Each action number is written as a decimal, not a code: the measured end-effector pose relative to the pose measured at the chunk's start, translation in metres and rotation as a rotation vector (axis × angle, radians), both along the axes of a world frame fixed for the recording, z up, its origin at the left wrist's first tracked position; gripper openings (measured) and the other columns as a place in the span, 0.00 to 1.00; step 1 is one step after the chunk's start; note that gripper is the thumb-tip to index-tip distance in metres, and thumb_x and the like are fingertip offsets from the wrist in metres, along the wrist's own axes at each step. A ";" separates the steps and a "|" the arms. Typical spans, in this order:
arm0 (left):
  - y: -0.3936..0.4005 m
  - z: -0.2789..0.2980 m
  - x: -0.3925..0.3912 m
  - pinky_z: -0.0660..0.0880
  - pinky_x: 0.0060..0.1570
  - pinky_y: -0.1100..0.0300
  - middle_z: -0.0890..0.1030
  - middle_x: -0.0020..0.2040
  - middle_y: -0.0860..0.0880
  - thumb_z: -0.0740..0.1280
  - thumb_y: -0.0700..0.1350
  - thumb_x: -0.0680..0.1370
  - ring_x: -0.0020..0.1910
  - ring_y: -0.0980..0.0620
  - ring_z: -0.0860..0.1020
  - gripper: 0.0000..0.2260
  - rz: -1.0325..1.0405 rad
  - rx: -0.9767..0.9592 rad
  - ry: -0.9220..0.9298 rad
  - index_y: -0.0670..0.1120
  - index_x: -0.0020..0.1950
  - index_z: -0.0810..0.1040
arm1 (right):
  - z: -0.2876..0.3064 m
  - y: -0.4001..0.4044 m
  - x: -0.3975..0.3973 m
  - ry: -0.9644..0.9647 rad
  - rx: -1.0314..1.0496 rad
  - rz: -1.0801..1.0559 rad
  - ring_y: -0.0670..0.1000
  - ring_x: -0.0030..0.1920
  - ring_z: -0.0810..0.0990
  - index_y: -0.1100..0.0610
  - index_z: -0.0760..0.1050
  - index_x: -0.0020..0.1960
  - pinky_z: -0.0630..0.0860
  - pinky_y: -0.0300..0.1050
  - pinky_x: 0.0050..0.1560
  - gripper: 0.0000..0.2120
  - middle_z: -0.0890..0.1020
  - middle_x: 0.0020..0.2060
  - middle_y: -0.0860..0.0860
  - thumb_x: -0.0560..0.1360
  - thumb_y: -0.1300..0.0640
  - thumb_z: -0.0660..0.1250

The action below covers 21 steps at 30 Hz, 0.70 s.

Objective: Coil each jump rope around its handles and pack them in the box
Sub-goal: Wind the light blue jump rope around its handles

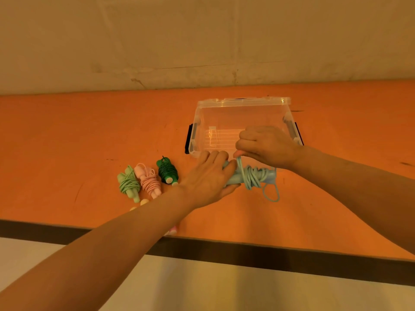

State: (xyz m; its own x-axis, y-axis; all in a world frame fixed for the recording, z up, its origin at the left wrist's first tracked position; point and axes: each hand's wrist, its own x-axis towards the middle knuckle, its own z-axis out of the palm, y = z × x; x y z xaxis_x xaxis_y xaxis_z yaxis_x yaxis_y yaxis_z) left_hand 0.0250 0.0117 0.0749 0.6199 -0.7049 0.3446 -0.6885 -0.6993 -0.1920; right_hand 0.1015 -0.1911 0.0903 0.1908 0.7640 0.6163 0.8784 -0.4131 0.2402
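The left hand [210, 176] holds the blue jump rope [252, 176] by its handles, just in front of the clear box [243, 102]. The right hand [267, 145] pinches the cord, winding it. Next, wrap the loose loop.

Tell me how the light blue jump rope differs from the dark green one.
The light blue jump rope is in both hands, the left hand gripping its handles and the right hand pinching its cord; the dark green jump rope lies untouched on the orange table. The blue one's coil is loose with a loop hanging free; the green one's is tight and finished. Both are outside the clear box.
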 end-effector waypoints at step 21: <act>0.019 0.019 0.005 0.69 0.51 0.52 0.70 0.55 0.43 0.67 0.56 0.77 0.51 0.45 0.73 0.21 -0.278 -0.201 -0.047 0.42 0.60 0.70 | -0.007 -0.032 0.002 0.205 -0.054 -0.086 0.54 0.29 0.76 0.56 0.72 0.38 0.72 0.46 0.26 0.27 0.75 0.29 0.50 0.82 0.41 0.44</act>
State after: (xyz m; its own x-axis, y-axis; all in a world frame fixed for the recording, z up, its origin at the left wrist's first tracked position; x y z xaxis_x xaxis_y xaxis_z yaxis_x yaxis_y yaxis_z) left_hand 0.0302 0.0309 0.0936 0.3938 -0.7600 0.5170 -0.8518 -0.5131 -0.1056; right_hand 0.1035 -0.2235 0.0829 0.3733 0.7704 0.5169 0.8734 -0.4796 0.0840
